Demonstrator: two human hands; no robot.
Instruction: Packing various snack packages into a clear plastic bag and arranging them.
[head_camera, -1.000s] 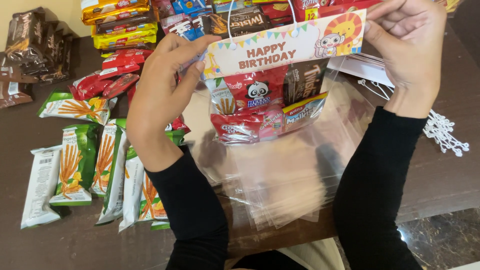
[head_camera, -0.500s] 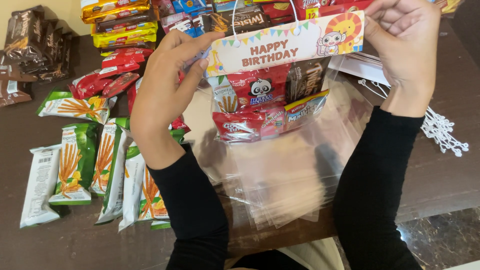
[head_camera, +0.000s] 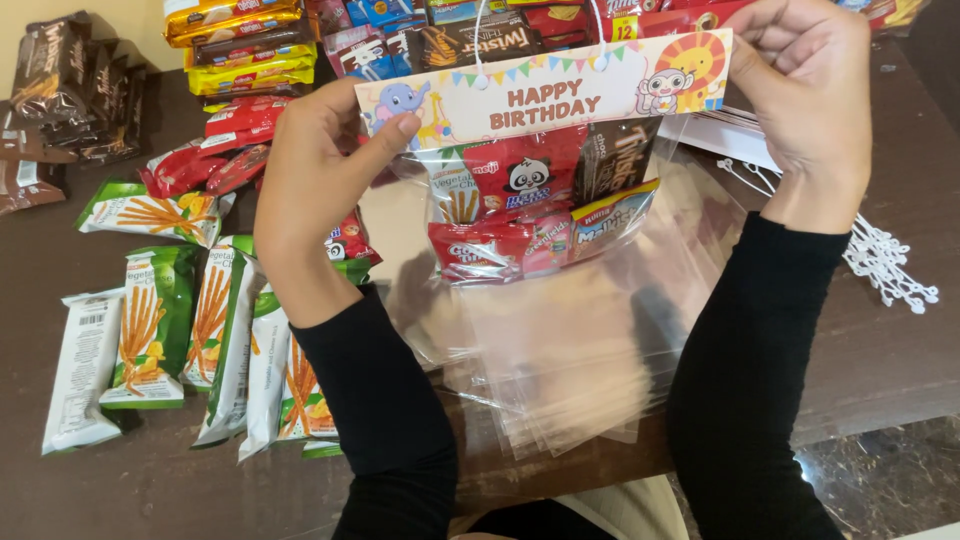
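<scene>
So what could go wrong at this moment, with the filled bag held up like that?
The treat bag hangs only from its card header, pinched at each end by the left hand and right hand; the header could bend or pull loose under the snacks' weight. If either pinch slips, the bag may drop onto the stack of clear bags and scatter it.

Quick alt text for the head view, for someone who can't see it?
Both hands hold up a clear goodie bag of snack packets by its colourful card topper, left hand and right hand at either end. Below lie empty clear bags, with green snack packets on the brown table.
</scene>
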